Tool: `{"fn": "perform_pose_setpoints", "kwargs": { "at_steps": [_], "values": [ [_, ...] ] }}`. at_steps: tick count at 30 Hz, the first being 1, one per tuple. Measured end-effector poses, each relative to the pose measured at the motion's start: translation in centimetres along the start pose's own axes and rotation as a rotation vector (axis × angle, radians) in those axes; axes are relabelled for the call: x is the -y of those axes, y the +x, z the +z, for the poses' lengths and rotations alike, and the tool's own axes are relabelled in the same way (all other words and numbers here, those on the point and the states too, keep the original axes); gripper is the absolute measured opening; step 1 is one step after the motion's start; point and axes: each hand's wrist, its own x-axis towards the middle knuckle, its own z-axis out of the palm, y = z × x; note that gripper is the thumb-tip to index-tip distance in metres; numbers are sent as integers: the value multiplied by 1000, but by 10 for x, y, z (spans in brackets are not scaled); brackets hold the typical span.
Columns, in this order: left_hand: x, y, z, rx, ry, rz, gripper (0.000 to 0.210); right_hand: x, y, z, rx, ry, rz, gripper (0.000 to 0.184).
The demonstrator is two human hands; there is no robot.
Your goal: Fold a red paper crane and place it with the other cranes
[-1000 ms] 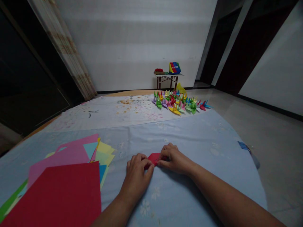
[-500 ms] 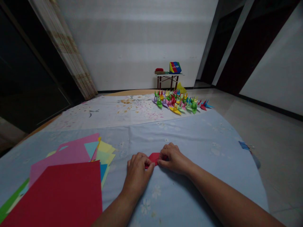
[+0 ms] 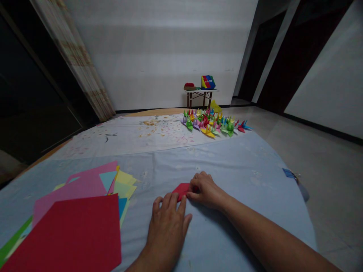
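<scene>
A small folded piece of red paper (image 3: pixel 181 189) lies on the light blue tablecloth (image 3: pixel 227 162) in front of me. My right hand (image 3: pixel 204 190) pinches its right side between thumb and curled fingers. Flat on the near left edge of the paper rest the fingertips of my left hand (image 3: pixel 169 217), its fingers stretched and its thumb held apart. Parts of the paper are hidden under both hands. To the left, a large red sheet (image 3: pixel 76 230) tops a loose pile of coloured paper, with a pink sheet (image 3: pixel 76 189) and yellow sheets (image 3: pixel 124 183) showing beneath.
Several colourful paper cranes (image 3: pixel 210 122) stand at the far right of the table on a white floral cloth (image 3: pixel 136 134). Behind, a small table (image 3: pixel 201 91) by the wall holds a multicoloured box (image 3: pixel 208 82). A blue object (image 3: pixel 289 173) sits at the right table edge.
My left hand has gone from pinching the paper's left edge to lying flatter, with fingers extended and thumb away. My right hand keeps its hold. The view has shifted slightly.
</scene>
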Motion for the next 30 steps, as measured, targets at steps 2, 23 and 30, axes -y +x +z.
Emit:
{"fn": "perform_pose_setpoints", "kwargs": {
  "at_steps": [2, 23, 30],
  "values": [
    [-1, 0, 2, 29, 14, -1, 40, 1, -1, 0, -18, 4, 15, 16],
    [7, 4, -19, 102, -85, 50, 30, -25, -4, -18, -3, -10, 113, 8],
    [4, 6, -18, 99, -88, 41, 30, -8, -2, -9, -101, 44, 98, 25]
  ]
}}
